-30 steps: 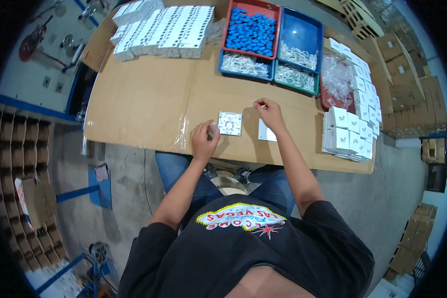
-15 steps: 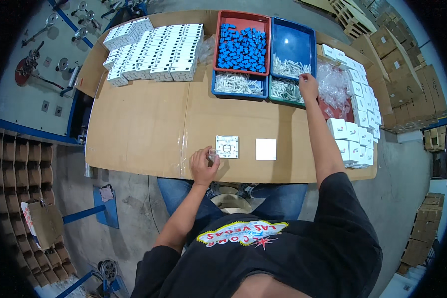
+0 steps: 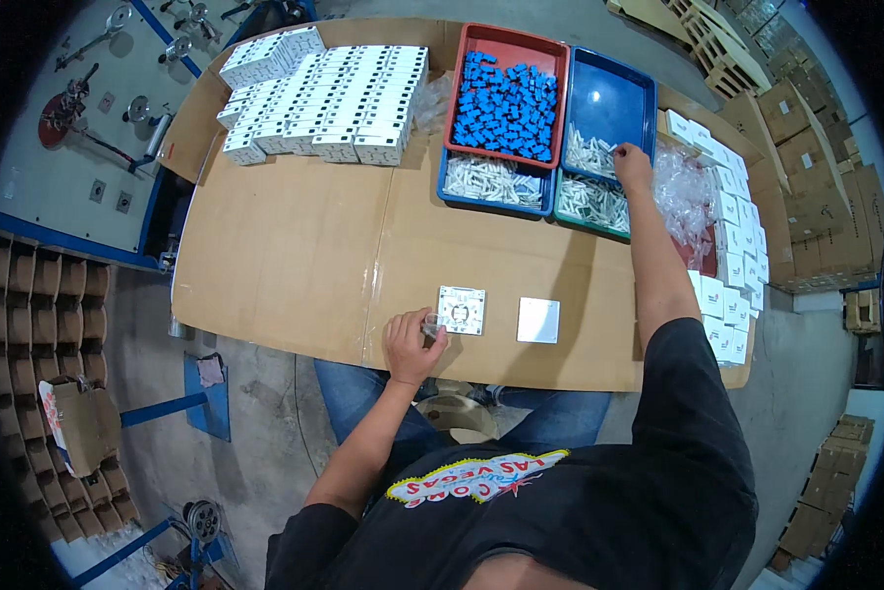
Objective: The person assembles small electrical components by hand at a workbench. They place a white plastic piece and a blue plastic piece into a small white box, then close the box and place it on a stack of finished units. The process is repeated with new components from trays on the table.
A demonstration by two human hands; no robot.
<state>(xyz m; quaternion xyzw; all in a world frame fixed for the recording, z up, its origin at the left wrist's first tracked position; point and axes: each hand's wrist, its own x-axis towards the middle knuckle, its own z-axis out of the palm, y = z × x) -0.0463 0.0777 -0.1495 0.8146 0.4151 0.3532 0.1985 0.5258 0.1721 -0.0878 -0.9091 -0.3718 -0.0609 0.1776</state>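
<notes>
Near the front edge of the cardboard-covered table, my left hand [image 3: 414, 348] is closed on a small clear plastic bag [image 3: 432, 328]. Just beyond its fingers lies a square white switch plate [image 3: 462, 312] with fittings showing in its middle. To the right of that rests a plain white square cover plate [image 3: 538, 322]. My right hand [image 3: 634, 168] reaches far forward to the right edge of a blue tray [image 3: 614, 79] holding small white plastic pieces [image 3: 589, 154]. Its fingers are bent together over those pieces, and what they grip is too small to make out.
A red tray [image 3: 459, 79] of blue plastic parts overlaps another blue tray [image 3: 449, 197] of white pieces. Beside it stands a green tray [image 3: 560, 214] with more small pieces. White boxes [image 3: 735, 236] and clear bags [image 3: 683, 192] sit at right; stacked white units [image 3: 353, 98] stand far left.
The view has shifted and tilted slightly, so the table appears lower and turned. Both hands stay in nearly the same places, the right still at the tray.
</notes>
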